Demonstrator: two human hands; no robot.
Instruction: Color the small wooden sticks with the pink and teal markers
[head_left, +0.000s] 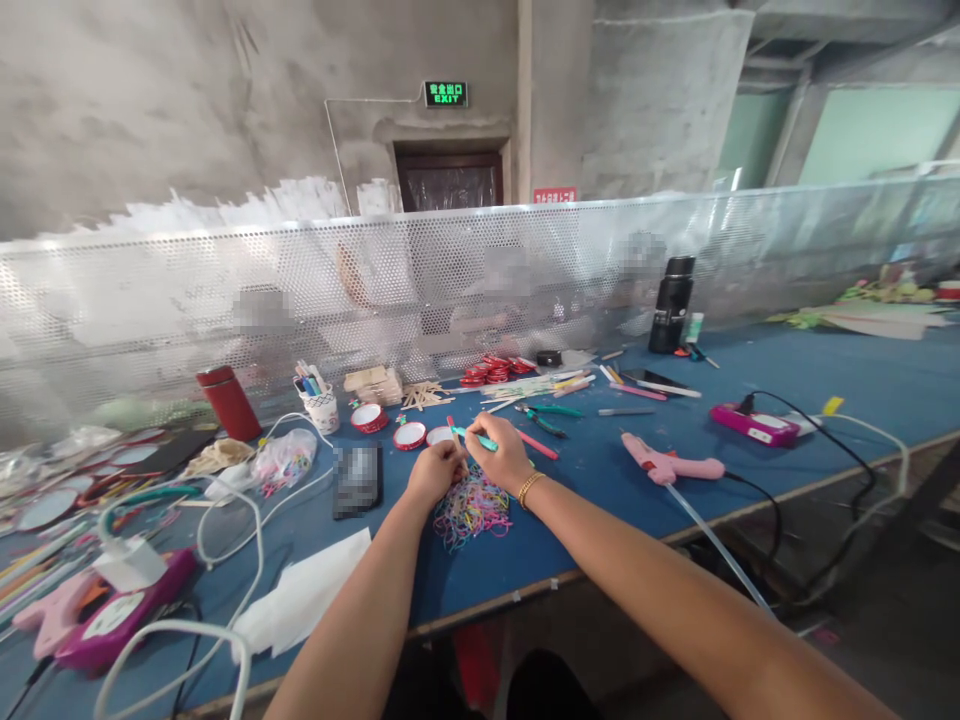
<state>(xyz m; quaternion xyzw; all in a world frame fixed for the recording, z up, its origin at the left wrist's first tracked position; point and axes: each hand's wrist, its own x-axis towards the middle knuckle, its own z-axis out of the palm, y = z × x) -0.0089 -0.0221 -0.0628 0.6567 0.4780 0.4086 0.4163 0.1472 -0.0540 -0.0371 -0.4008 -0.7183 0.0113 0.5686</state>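
Observation:
My right hand [501, 450], a gold bracelet at its wrist, is closed round a teal pen [484, 441]. The pen slants to the left, its far end close to my left fingers. My left hand [437, 472] pinches a thin stick with a red top [451, 422]; most of it is hidden by the fingers. Just under both hands lies a tangled heap of coloured elastic bands or cords [472, 512]. Beyond the left hand sits a round red-rimmed white lid [409, 435], and a similar one is partly covered by the hands.
A pink glue gun [667, 462] lies to the right, near a magenta power box [754, 425]. Green-handled pliers [546, 418] and sticks are at the back. Left are a phone [358, 482], white paper [304, 595], cables and a red flask [229, 403]. A perforated metal screen [315, 265] stands behind.

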